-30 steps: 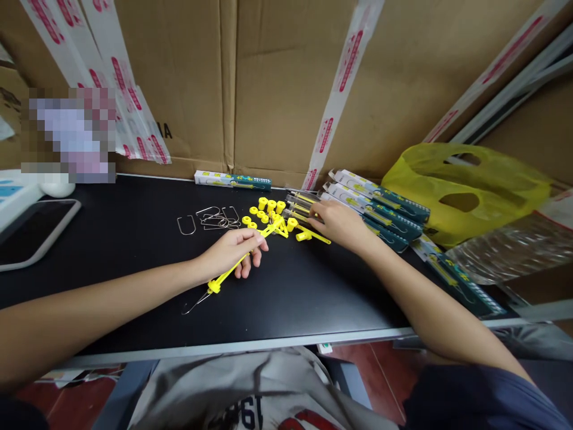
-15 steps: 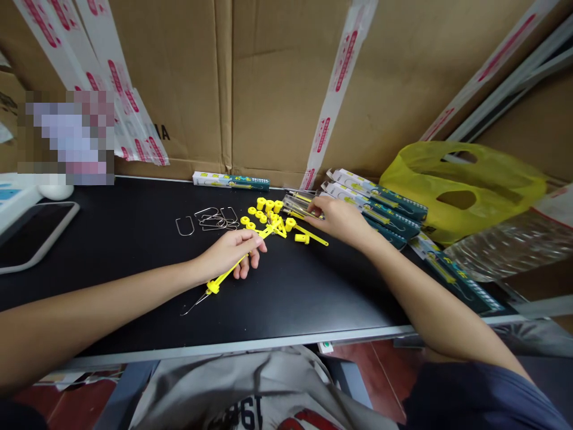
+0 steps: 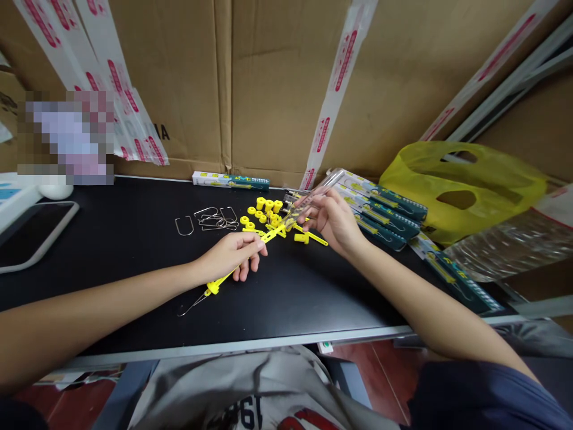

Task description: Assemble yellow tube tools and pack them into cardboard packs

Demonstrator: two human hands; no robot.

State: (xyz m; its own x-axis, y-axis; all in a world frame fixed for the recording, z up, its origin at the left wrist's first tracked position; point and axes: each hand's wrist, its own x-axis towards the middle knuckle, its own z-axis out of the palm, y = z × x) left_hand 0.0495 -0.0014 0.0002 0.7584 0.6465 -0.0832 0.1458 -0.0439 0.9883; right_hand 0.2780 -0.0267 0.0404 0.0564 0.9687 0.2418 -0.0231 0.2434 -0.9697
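Observation:
My left hand (image 3: 233, 254) rests on the black table (image 3: 134, 263), fingers closed round a long yellow tool with a metal hook at its near end (image 3: 215, 285). My right hand (image 3: 333, 221) is raised a little above the table and pinches a clear plastic tube (image 3: 316, 196) that slants up to the right. Between the hands lie several small yellow caps (image 3: 264, 209) and another yellow piece (image 3: 308, 237).
Bent wire loops (image 3: 210, 220) lie left of the caps. Green and white packaged tools (image 3: 385, 212) are stacked at the right, one more package (image 3: 230, 179) by the cardboard wall. A yellow plastic bag (image 3: 461, 185) and clear bags sit far right. A white device (image 3: 31, 230) is at the left edge.
My right hand has lifted a clear tube from the pile beside the packages and drawn it toward me. My left hand has stayed in place on the yellow tool.

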